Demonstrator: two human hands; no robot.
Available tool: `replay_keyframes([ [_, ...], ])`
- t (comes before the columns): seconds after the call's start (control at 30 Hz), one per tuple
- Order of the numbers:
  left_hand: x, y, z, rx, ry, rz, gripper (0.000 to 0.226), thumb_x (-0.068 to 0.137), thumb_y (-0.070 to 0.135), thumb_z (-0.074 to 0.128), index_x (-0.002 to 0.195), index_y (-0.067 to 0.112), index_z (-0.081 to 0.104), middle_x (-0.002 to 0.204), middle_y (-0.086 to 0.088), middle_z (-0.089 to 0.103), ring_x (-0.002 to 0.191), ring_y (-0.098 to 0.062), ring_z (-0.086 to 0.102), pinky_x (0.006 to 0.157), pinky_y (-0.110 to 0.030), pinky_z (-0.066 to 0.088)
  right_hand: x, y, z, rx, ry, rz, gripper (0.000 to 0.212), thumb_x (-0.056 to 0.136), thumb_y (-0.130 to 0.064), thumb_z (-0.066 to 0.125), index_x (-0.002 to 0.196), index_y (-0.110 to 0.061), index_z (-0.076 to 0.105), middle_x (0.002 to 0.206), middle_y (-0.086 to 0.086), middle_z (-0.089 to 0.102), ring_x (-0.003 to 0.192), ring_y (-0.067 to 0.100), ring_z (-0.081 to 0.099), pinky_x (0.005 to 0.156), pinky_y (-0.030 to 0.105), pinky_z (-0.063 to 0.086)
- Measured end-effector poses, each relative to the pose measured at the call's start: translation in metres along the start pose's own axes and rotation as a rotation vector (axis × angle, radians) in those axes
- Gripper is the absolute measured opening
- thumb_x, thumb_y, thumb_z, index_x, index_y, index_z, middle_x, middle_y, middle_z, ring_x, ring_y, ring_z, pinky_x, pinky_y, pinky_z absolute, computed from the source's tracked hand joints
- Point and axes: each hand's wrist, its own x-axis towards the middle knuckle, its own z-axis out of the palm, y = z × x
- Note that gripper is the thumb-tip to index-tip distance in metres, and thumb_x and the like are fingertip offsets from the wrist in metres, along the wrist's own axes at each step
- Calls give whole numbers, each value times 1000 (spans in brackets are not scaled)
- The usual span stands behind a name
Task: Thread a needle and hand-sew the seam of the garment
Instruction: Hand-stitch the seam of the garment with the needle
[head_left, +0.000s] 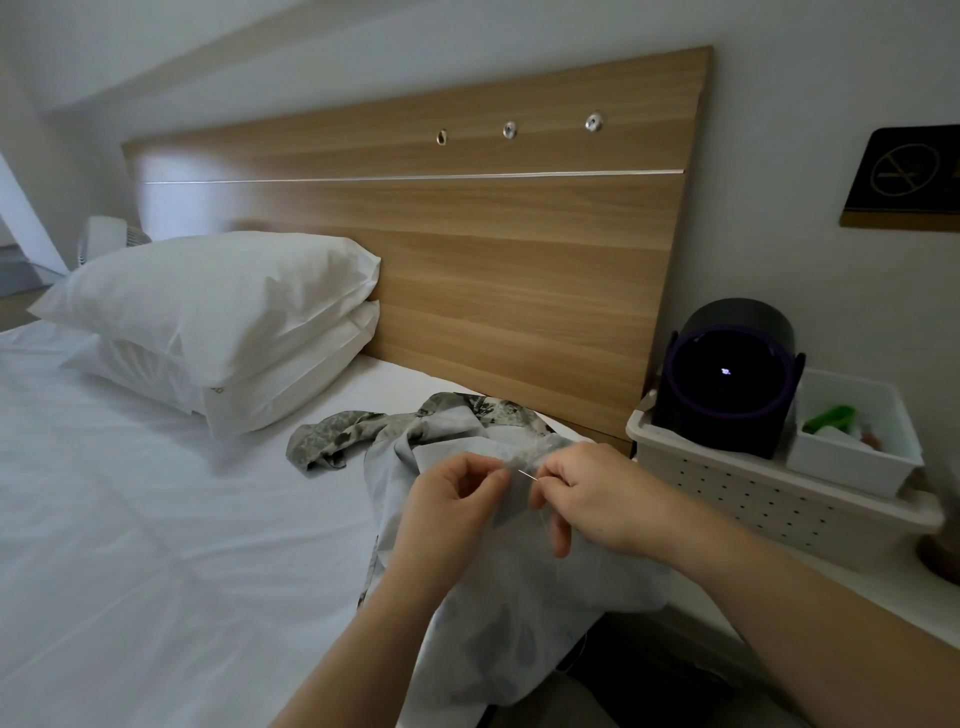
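Observation:
A pale grey garment (498, 613) with a floral-printed outer side lies over the bed's near right corner and my lap. My left hand (447, 509) pinches a fold of the fabric at its upper edge. My right hand (592, 499) pinches a thin silver needle (525, 474), whose tip points left toward the fabric held by the left hand. A faint thread hangs down below the right hand's fingers. The two hands are close together, a few centimetres apart.
White bed sheet (156, 519) spreads to the left with two stacked pillows (223, 322). A wooden headboard (467, 249) stands behind. On the right a white perforated basket (753, 493) holds a dark round device (727, 379) and a small white box (852, 431).

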Motion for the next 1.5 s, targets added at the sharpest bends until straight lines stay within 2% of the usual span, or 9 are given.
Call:
replay_keyframes([
  [0.27,-5,2,7,117,58,114,12,88,18,66,80,24,71,75,11,72,73,-3,65,66,-20,52,2,1,11,145,189,-55,11,98,-23,45,92,-20,54,68,0,71,57,0,56,62,20,43],
  [0.47,-3,2,3,64,127,59,14,88,18,66,77,26,71,73,9,72,67,-7,64,61,-23,51,-10,7,10,294,301,-315,6,96,-17,53,92,-18,58,80,-4,72,54,-8,55,49,8,38],
  [0.63,-9,6,9,-16,69,121,16,88,12,65,79,25,72,77,7,74,77,-9,69,72,-25,55,1,13,10,331,277,-326,3,92,-20,60,90,-19,62,81,-5,72,76,3,65,74,22,50],
  [0.77,-10,6,4,-4,57,169,16,87,12,66,80,25,72,77,8,72,75,-11,67,68,-24,53,9,20,-7,393,488,-261,6,89,-34,61,89,-32,67,78,-16,66,71,9,57,66,25,46],
  [0.9,-12,7,6,-16,-18,184,18,87,11,66,79,26,72,75,-5,70,70,-21,63,67,-34,51,17,19,-20,253,200,-137,22,88,-40,62,80,-25,76,93,-4,71,93,14,63,84,31,49],
  [1.1,-14,6,3,28,-68,242,17,87,14,67,77,28,71,70,-13,64,59,-18,52,57,-30,43,17,12,-23,461,-3,-45,9,80,-30,74,76,-23,76,75,0,72,72,11,58,68,28,44],
  [1.33,-8,10,-2,-246,-151,60,27,80,7,70,59,24,69,86,10,73,83,-6,67,71,-18,52,30,15,-34,1678,337,216,19,102,-11,37,88,-3,47,81,14,64,50,17,65,40,19,48],
  [1.4,-7,10,-2,-347,-160,2,10,63,23,72,55,22,66,88,8,71,88,-11,66,78,-25,53,33,19,-32,1583,422,167,14,103,-12,36,96,-5,45,86,16,64,66,27,71,52,31,58],
  [1.5,-4,8,-2,-463,-164,-30,10,60,18,66,52,21,61,91,5,71,89,-12,66,75,-25,53,34,34,-22,830,641,-8,15,102,-16,40,89,-13,46,86,10,68,78,20,70,67,31,59],
])
